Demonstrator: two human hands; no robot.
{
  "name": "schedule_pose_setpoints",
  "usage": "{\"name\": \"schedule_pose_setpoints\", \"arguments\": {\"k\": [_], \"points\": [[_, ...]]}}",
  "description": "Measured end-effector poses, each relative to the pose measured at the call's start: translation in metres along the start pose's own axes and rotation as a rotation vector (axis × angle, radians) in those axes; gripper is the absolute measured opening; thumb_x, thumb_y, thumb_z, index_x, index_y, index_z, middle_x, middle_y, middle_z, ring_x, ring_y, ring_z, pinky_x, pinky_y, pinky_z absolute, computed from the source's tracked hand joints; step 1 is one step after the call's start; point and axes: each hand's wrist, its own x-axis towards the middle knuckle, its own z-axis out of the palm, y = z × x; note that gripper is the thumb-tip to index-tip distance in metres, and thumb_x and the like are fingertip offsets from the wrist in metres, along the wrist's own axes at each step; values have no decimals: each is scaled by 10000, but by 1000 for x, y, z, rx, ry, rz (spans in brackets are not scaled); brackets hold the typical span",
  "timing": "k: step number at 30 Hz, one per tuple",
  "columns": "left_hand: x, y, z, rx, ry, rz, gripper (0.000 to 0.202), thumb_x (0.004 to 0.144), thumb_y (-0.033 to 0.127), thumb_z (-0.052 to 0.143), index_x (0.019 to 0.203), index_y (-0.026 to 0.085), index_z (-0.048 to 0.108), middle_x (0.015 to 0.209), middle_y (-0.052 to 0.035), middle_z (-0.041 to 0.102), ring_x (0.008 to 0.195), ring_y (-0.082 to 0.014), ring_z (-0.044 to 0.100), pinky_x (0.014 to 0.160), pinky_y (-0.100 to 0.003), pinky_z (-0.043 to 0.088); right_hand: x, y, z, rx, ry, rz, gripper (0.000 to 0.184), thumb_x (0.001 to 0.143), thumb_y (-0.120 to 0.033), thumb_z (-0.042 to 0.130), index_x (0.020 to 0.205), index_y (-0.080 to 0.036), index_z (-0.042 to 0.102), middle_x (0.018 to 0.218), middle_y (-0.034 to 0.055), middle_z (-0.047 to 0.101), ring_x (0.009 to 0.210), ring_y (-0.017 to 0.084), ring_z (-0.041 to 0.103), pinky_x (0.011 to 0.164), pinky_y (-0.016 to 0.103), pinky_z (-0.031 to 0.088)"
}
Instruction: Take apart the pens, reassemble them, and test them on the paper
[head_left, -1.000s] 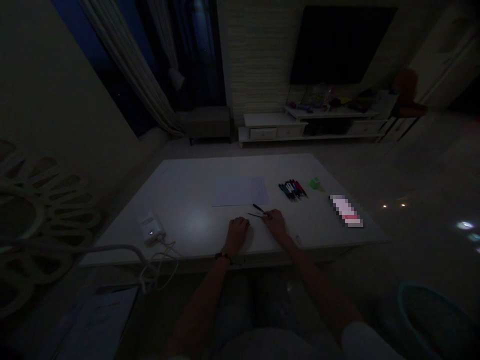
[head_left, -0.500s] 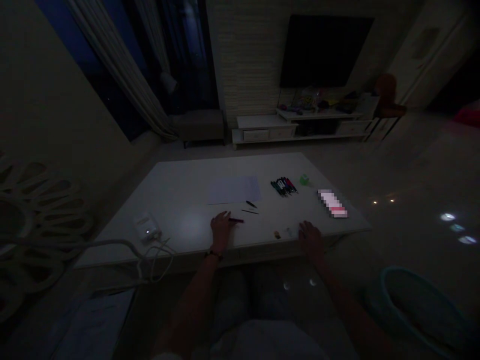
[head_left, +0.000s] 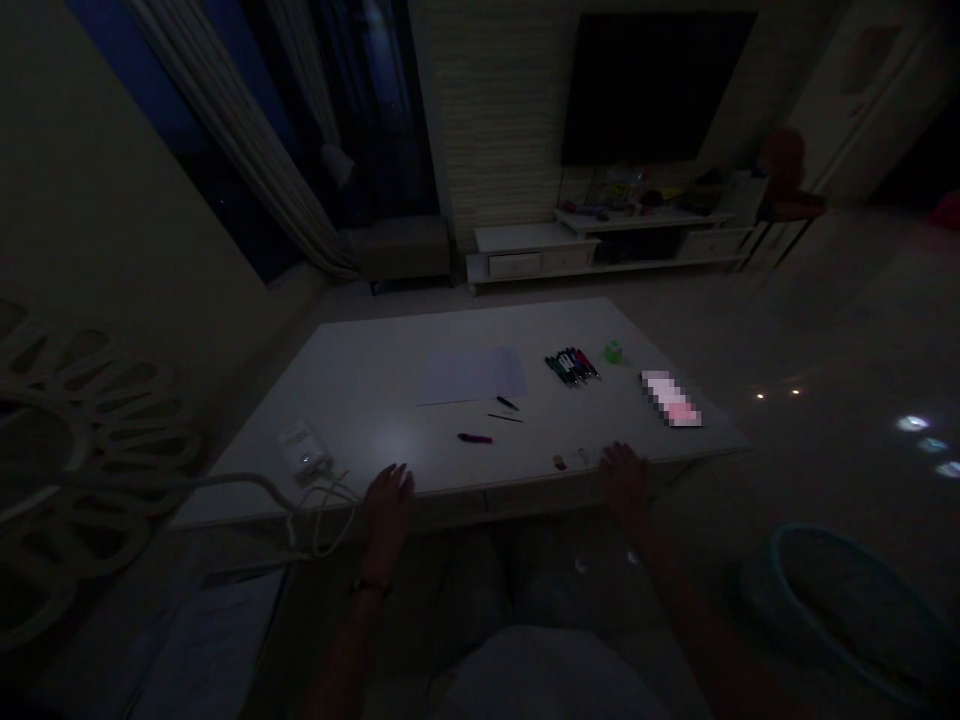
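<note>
From the head camera we look down on a dim room, with our left hand (head_left: 388, 495) and our right hand (head_left: 622, 482) at the near edge of a white table (head_left: 352, 370). Our left fingers curve down onto the tabletop, slightly apart, clamped on nothing, and a dark bracelet (head_left: 367, 586) circles that wrist. Our right fingers rest spread at the edge, also empty. Nearest the right hand lie a small yellow-and-dark object (head_left: 559, 462) and a small clear object (head_left: 582, 456), just beside each other. Ahead of the left hand lies a magenta marker (head_left: 475, 438), well apart from the fingers. Beyond it are a thin black stylus (head_left: 505, 417) and a short black pen (head_left: 507, 403), just below a sheet of paper (head_left: 472, 376). To the right we see a row of pens (head_left: 571, 367), a small green object (head_left: 615, 352) and a pink-and-white package (head_left: 670, 398). Its label is pixelated, and we can read no writing anywhere. A white device (head_left: 304, 450) trails a pale cable (head_left: 322, 510) over the table edge
</note>
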Motion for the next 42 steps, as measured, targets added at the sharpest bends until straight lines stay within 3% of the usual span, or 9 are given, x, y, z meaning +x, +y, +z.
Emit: {"name": "schedule_pose_setpoints", "arguments": {"k": [3, 6, 11, 15, 22, 26, 30, 36, 42], "points": [[21, 33, 38, 133, -109, 161, 290, 833, 297, 512, 1113, 249, 575, 1146, -75, 578, 1071, -224, 524, 948, -438, 424, 24, -46, 19, 166, -92, -63, 259, 854, -313, 461, 974, -173, 643, 1068, 113, 616, 1040, 237, 522, 944, 452, 350], [42, 58, 75, 183, -209, 285, 385, 778, 249, 609, 1159, 244, 559, 1190, -80, 567, 1109, -238, 500, 968, -444, 393, 51, -90, 42, 245, -177, -42, 235, 805, -301, 548, 957, -160, 660, 987, 112, 606, 953, 224, 528, 845, 375, 410], [64, 70, 106, 164, -295, 329, 216, 746, 260, 658, 961, 245, 667, 1189, -69, 572, 1101, -243, 503, 950, -449, 375, 82, -133, 72, 227, -283, 5, 206, 776, -309, 604, 933, -196, 675, 960, 96, 578, 928, 226, 509, 810, 348, 395], [68, 69, 110, 106, -313, 296, 75, 737, 294, 668, 788, 243, 688, 1063, -43, 630, 1028, -211, 542, 913, -401, 395, 91, -143, 81, 218, -333, 13, 133, 783, -292, 604, 830, -197, 684, 926, 96, 576, 904, 222, 503, 788, 329, 377], [68, 67, 111, -90, -265, 169, 95, 764, 278, 621, 819, 213, 664, 887, -35, 676, 874, -179, 597, 849, -358, 429, 92, -144, 87, 215, -350, -30, 106, 805, -227, 554, 810, -173, 644, 931, 112, 601, 918, 229, 508, 790, 336, 372], [70, 70, 107, -260, -228, 6, 139, 802, 299, 544, 837, 208, 642, 886, -37, 677, 867, -171, 607, 811, -336, 457, 88, -140, 79, 314, -346, 40, 134, 813, -205, 494, 818, -165, 622, 844, 97, 630, 835, 208, 546, 743, 314, 389], [71, 77, 102, -433, -191, -90, 160, 823, 307, 486, 857, 188, 588, 868, -42, 669, 828, -148, 615, 757, -291, 476, 84, -134, 57, 545, -389, 105, 190, 825, -247, 441, 852, -182, 618, 735, 36, 639, 694, 168, 573, 664, 279, 415], [62, 82, 103, -423, -136, -104, 149, 830, 296, 483, 896, 196, 572, 907, -38, 653, 851, -144, 601, 774, -285, 470, 85, -138, 23, 633, -373, -129, 178, 820, -229, 489, 863, -200, 659, 848, 65, 658, 820, 190, 583, 767, 323, 437], [57, 80, 106, -387, -107, -57, 160, 832, 260, 477, 912, 194, 600, 919, -44, 651, 867, -150, 599, 790, -297, 471, 87, -146, 20, 533, -380, -276, 189, 859, -219, 481, 877, -201, 668, 840, 75, 653, 847, 209, 557, 786, 349, 435]]}}
